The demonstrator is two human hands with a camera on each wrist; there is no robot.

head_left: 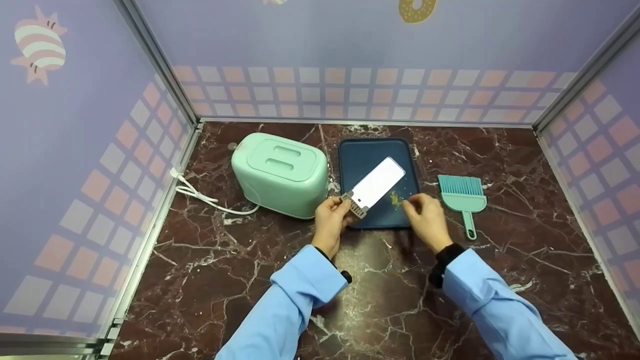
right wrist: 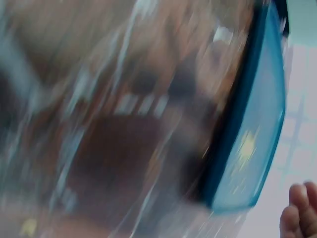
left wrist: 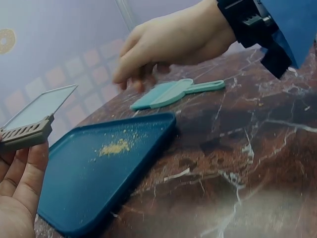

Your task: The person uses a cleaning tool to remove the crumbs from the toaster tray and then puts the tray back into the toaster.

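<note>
My left hand (head_left: 329,224) grips a flat crumb tray (head_left: 378,182) by its slotted grey-brown end, and the white plate slants up to the right above a dark blue tray (head_left: 365,150). Yellowish crumbs (head_left: 395,198) lie in a small heap on the blue tray. By that tray's right edge hovers my right hand (head_left: 428,220), its fingers loosely bent with nothing held. In the left wrist view the fingers of the right hand (left wrist: 173,39) hang down above the table. The right wrist view is blurred and shows the blue tray (right wrist: 223,163) with fingertips (right wrist: 298,196) at the lower right.
A mint-green toaster (head_left: 280,180) stands left of the blue tray, its white cord (head_left: 215,204) trailing left. To the right lies a teal brush (head_left: 464,200) with its handle toward me. Patterned panels (head_left: 350,45) enclose the marbled table (head_left: 390,310) at the back and both sides.
</note>
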